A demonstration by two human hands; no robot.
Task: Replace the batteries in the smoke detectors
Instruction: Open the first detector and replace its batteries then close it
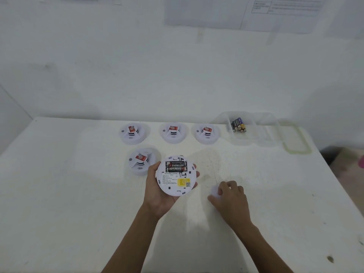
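My left hand (pixel 157 196) cradles a round white smoke detector (pixel 176 183), its back turned up. Two black Eveready batteries (pixel 175 167) sit side by side in its open compartment. To the right, my right hand (pixel 231 198) rests on the table with its fingers closed on a white plastic piece (pixel 214 191), mostly hidden under the fingers. Another white detector (pixel 140 161) with a red sticker lies just left of the held one. Three more detectors (pixel 132 133) (pixel 173 132) (pixel 205 133) stand in a row behind.
A clear plastic container (pixel 254 134) at the back right holds several loose batteries (pixel 238 126). Its lid with a greenish rim (pixel 295 141) lies beside it. The white table (pixel 78 194) ends at a wall behind and drops off at the right edge.
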